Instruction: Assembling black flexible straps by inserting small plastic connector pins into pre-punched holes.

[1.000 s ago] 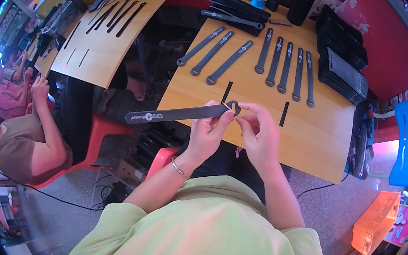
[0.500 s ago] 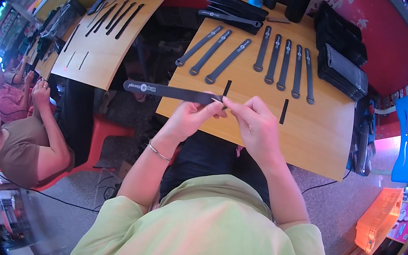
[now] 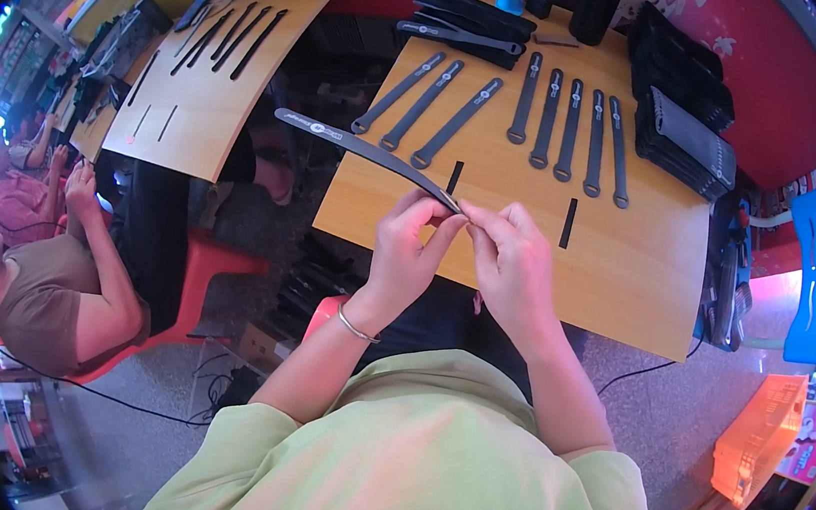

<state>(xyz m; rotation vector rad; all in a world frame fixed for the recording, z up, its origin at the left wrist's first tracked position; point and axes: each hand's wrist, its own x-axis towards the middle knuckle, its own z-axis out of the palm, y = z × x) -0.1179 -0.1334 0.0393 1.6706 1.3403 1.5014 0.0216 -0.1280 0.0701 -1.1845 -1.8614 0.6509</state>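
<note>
A dark grey strap (image 3: 369, 151) with white print hangs in the air above the table's near left part, bowed, its free end pointing far left. My left hand (image 3: 410, 255) pinches it close to its near right end. The fingertips of my right hand (image 3: 515, 267) are closed on that same end, touching the left fingertips, which partly hide the tip. Beyond my hands, similar straps lie flat on the wooden table (image 3: 501, 235): three in a left group, such as this strap (image 3: 458, 123), and several in a right group, such as this strap (image 3: 569, 130).
Two narrow black slots or strips (image 3: 569, 223) mark the tabletop. Stacks of black straps (image 3: 470, 22) and dark packs (image 3: 683, 140) stand at the back. Leftward, a person (image 3: 51, 295) sits at another table (image 3: 187, 119). An orange crate (image 3: 757, 441) stands at right.
The strap has swung from nearly level to slanting, its free end now farther off and a little to the right. My left hand has shifted right and turned, closer to my right hand.
</note>
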